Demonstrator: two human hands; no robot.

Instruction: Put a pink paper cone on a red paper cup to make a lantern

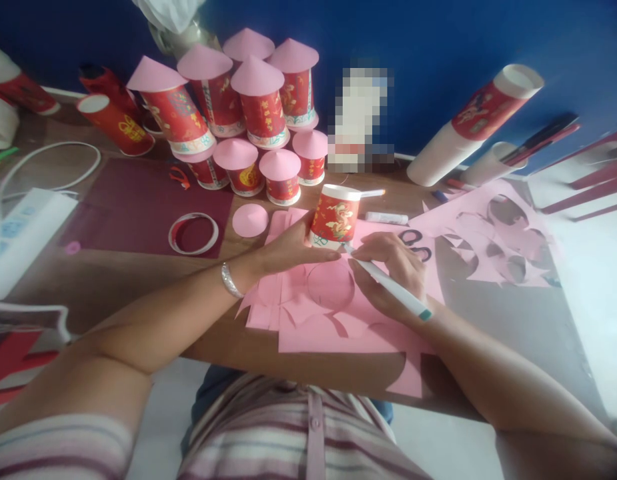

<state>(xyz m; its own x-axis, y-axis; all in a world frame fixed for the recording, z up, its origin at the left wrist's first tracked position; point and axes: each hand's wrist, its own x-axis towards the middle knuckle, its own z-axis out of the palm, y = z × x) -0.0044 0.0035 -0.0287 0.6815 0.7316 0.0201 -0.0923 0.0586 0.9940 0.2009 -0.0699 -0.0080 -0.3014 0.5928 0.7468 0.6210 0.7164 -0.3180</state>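
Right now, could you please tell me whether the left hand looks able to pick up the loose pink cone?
Probably not quite yet: the left hand is occupied, holding the red cylinder. Otherwise the way looks free, as the loose pink cone lies uncovered close by.

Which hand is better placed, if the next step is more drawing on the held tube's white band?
Probably the right hand: it holds the pen, pointed closely at the band. The left hand grips the tube, so it seems better for steadying or turning.

brown table | maroon sheet | pink paper sheets | pink-roofed red tubes
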